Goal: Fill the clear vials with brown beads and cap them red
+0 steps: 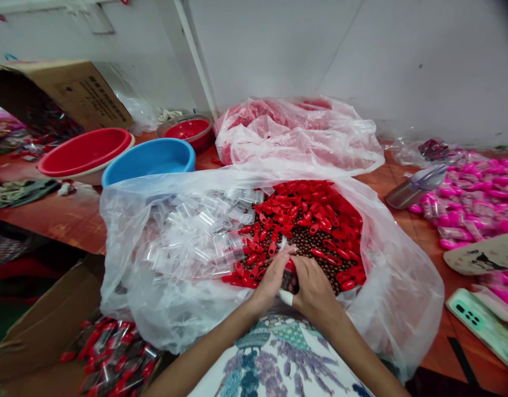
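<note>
My left hand (pixel 273 279) and my right hand (pixel 315 284) are closed together around a small clear container (pixel 290 282) with a red cap and brown balls inside. A white wrap covers one finger or thumb near it. Just beyond my hands lie loose brown balls (pixel 307 242), with red spoon-shaped caps (pixel 285 207) scattered over them. To the left is a heap of clear plastic tubes (pixel 200 231). All of these rest on a big translucent plastic sheet or bag (pixel 386 275) in front of me.
At lower left, a cardboard box (pixel 34 342) holds filled containers (pixel 113 353). A blue basin (pixel 150 157), a red basin (pixel 84 151) and a plastic bag of red pieces (pixel 295 132) stand behind. Rightward are a cup (pixel 417 186), pink pieces (pixel 477 193) and a phone (pixel 481 325).
</note>
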Tool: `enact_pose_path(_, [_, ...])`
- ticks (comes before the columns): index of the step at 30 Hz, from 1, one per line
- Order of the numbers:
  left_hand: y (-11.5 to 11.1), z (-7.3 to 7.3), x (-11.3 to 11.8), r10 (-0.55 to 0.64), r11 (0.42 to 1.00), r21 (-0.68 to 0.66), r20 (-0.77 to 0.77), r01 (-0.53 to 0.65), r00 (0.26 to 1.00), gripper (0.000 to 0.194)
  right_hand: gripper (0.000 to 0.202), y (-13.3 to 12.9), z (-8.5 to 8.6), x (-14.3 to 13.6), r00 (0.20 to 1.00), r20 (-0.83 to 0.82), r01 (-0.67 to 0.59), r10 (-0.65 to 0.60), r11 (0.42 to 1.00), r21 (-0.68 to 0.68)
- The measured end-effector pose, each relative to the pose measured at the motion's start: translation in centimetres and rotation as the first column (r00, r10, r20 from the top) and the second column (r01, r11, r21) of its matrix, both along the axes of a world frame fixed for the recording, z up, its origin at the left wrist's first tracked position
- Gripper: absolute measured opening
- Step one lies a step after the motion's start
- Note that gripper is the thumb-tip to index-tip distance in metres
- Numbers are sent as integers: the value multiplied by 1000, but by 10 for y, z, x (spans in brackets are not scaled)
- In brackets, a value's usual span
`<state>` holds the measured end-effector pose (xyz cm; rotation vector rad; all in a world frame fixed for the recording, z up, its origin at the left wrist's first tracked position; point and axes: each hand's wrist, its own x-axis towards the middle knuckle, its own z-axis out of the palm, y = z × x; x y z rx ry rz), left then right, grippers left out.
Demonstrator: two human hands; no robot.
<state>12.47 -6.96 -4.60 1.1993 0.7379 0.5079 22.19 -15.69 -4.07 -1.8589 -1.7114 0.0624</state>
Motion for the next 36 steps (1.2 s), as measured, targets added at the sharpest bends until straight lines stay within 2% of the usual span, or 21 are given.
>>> enact_pose_path(6, [-7, 4, -7, -33, 993, 114, -72, 41, 997, 41, 51, -3, -5, -2, 996, 73, -54, 51, 998, 41])
enact_pose_path(9, [9, 16, -16, -114, 944, 283, -196, 168, 974, 40, 55, -3, -9, -3, 998, 46, -41, 42, 999, -21])
enact_pose_path(11, [29, 26, -28, -58, 848, 480, -340, 226, 939, 38, 60, 0, -11, -5, 999, 16, -45, 46, 996, -77])
enact_pose_path(13, [53, 34, -43, 185, 674, 694, -490, 253, 852, 33, 66, 3, -12, -9, 998, -2, -68, 68, 989, -132])
enact_pose_path(14, [65, 36, -51, 316, 575, 761, -544, 299, 777, 32, 69, 4, -11, -12, 997, -4, -82, 82, 985, -153])
enact_pose_path(15, [77, 36, -59, 398, 503, 779, -594, 375, 699, 32, 72, 5, -11, -14, 995, -3, -96, 97, 982, -165])
enact_pose_path(17, [96, 33, -72, 481, 435, 740, -672, 513, 563, 32, 70, 8, -10, -17, 992, -1, -126, 127, 978, -166])
enact_pose_path(18, [103, 30, -77, 483, 414, 709, -703, 571, 523, 32, 64, 9, -9, -16, 991, -3, -132, 133, 978, -159])
enact_pose_path(20, [114, 25, -84, 437, 361, 656, -746, 663, 501, 34, 44, 9, -9, -9, 994, -14, -106, 105, 985, -136])
enact_pose_path(22, [120, 23, -87, 386, 331, 628, -771, 705, 506, 35, 35, 7, -10, 6, 1000, -8, 5, -5, 994, -107])
enact_pose_path(23, [122, 24, -86, 364, 337, 623, -778, 706, 512, 35, 36, 5, -11, 15, 996, 19, 89, -88, 992, -92])
enact_pose_path(25, [122, 29, -83, 319, 383, 644, -765, 663, 559, 36, 42, 0, -14, 35, 962, 115, 258, -249, 963, -71])
enact_pose_path(27, [116, 36, -75, 257, 452, 710, -684, 541, 683, 40, 45, -6, -16, 52, 919, 213, 356, -333, 931, -77])
enact_pose_path(29, [102, 40, -61, 139, 556, 733, -545, 391, 827, 47, 45, -11, -18, 63, 913, 238, 362, -332, 927, -94])
enact_pose_path(31, [83, 40, -44, -48, 695, 636, -422, 334, 905, 52, 43, -14, -18, 67, 928, 178, 344, -326, 935, -80])
enact_pose_path(32, [74, 38, -34, -151, 750, 558, -380, 356, 913, 54, 41, -15, -17, 67, 935, 118, 343, -334, 937, -62])
enact_pose_path(34, [58, 31, -14, -295, 793, 437, -335, 424, 895, 57, 33, -18, -12, 66, 931, -44, 362, -362, 932, -17])
enact_pose_path(36, [51, 23, 3, -318, 812, 372, -366, 450, 875, 54, 26, -23, -7, 63, 893, -215, 410, -395, 912, 28])
